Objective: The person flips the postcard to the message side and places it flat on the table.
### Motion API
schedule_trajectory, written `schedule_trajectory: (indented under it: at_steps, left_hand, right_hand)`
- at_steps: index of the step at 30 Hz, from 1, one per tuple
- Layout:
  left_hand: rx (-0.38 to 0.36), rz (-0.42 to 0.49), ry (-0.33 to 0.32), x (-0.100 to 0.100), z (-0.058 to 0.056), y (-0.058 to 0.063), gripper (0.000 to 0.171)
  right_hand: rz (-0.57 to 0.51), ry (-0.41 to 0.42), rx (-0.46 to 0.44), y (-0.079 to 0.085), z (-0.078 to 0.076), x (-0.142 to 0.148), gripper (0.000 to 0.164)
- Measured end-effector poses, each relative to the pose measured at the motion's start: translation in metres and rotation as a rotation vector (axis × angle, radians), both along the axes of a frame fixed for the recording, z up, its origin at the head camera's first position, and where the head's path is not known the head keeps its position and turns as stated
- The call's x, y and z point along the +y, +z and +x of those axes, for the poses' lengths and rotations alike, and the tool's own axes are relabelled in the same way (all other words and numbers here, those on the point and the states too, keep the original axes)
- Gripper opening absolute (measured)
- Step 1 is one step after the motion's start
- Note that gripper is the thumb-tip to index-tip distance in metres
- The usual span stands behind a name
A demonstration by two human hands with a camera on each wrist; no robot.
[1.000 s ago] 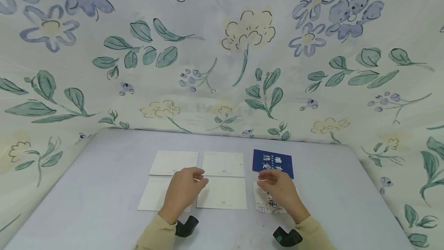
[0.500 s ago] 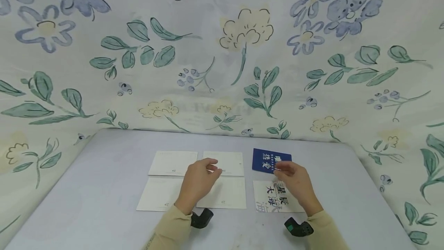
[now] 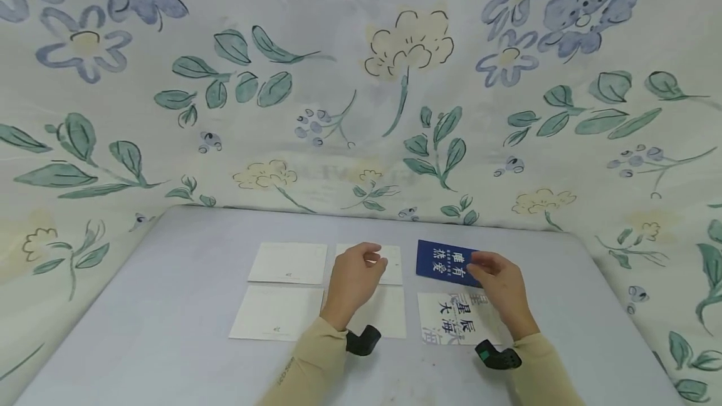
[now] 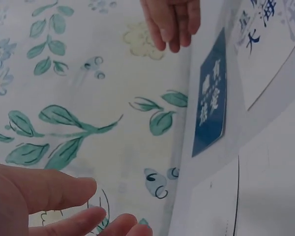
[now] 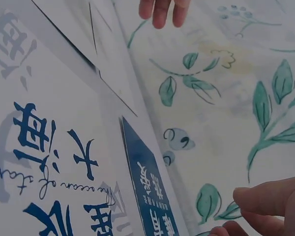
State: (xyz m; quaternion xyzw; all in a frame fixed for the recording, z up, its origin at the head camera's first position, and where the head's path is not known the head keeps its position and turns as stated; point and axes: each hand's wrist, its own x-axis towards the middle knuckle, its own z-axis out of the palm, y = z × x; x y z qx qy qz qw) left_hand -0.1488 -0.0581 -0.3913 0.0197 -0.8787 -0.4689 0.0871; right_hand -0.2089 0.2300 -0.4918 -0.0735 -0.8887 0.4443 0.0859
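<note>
My left hand (image 3: 351, 286), empty and loosely bent, hovers above the right-hand pair of blank cream cards, covering parts of the far card (image 3: 392, 265) and the near card (image 3: 389, 315). In the left wrist view, the left fingers (image 4: 64, 191) are apart, nothing between them. My right hand (image 3: 504, 290) is over the right side of a dark blue card (image 3: 434, 262) with white characters. Its thumb and fingers (image 5: 265, 196) hold nothing in the right wrist view. Nearer to me lies a white card (image 3: 442, 323) with dark blue brush characters, its right end partly behind the right hand.
Further blank cream cards, one far (image 3: 287, 262) and one near (image 3: 276, 312), lie to the left. All the cards rest flat in two rows on a white table (image 3: 169, 306). Flower-patterned cloth (image 3: 338, 80) rises behind the table and along its sides.
Both hands have moved to the right and slightly away from me. The left hand has passed from the left cards to the right cream pair; the white lettered card is more exposed. The cards stay put.
</note>
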Motion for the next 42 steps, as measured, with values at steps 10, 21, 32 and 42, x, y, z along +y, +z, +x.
schedule_trajectory:
  at_steps: [10, 21, 32, 42]
  left_hand:
    - [-0.005, 0.045, -0.034, 0.026, -0.018, -0.013, 0.029]
    - [-0.041, -0.045, -0.020, 0.051, -0.032, -0.025, 0.037]
    - [-0.149, -0.134, -0.067, 0.069, -0.040, -0.037, 0.049]
    - [-0.161, -0.155, -0.067, 0.074, -0.039, -0.043, 0.051]
  right_hand:
    - [-0.044, -0.070, -0.106, 0.014, 0.002, -0.002, 0.046]
    - [-0.023, -0.002, -0.257, 0.059, 0.016, -0.019, 0.060]
    - [0.026, 0.035, -0.307, 0.057, 0.010, -0.018, 0.067]
    - [0.028, 0.064, -0.298, 0.053, 0.010, -0.020, 0.067]
